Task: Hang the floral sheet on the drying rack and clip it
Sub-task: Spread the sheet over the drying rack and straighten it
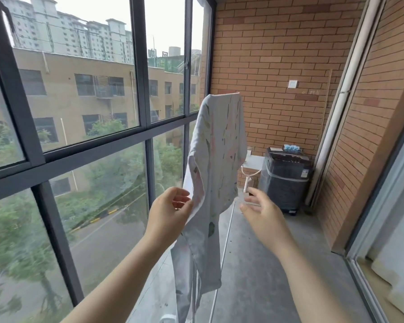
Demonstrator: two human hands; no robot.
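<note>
Here: floral sheet held up on a glazed balcony

A large dark-framed window (79, 94) fills the left and a brick wall (278, 43) stands ahead. The floral sheet (217, 159) stands tall between both hands, above a thin drying rack rail (226, 236). A washing machine (286, 180) sits by the wall. The left hand (170, 213) pinches the sheet's edge. The right hand (264, 213) is spread just beside it, holding nothing.

We see a soft, matt cloth sheet (219, 145) with faded floral print, a thin smooth metal rack rail (226, 236), rough brick wall (278, 54), matt concrete floor (261, 264), glossy window glass (84, 78).
</note>
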